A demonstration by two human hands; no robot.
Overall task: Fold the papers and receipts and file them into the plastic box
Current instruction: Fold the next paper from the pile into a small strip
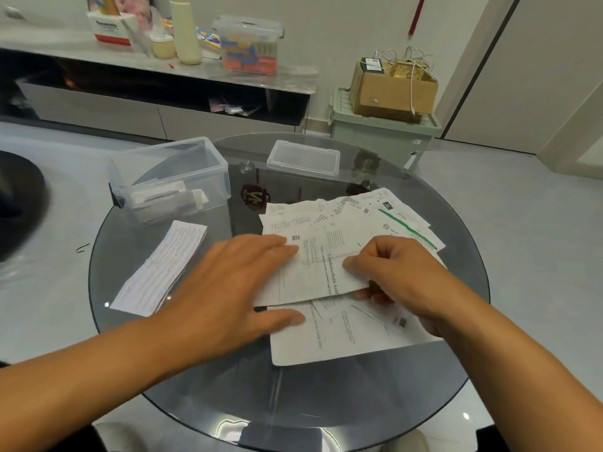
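Note:
A pile of white papers and receipts (pixel 355 220) lies on the round glass table (pixel 202 380). On top sits a printed sheet (pixel 318 272), partly folded over a larger sheet (pixel 339 334). My left hand (pixel 228 288) lies flat with straight fingers pressing the sheet's left edge. My right hand (pixel 394 275) pinches the sheet's right edge, thumb on top and fingers curled beneath. An open clear plastic box (pixel 169 177) stands at the table's back left with some folded papers inside. Its lid (pixel 303 158) lies at the back. A folded receipt (pixel 163 265) lies left of my hands.
Behind the table a low cabinet (pixel 156 102) carries a lidded plastic container (pixel 249 44), a bottle and boxes. A green storage bin (pixel 381 135) with a cardboard box (pixel 391 86) on it stands on the floor at the back right.

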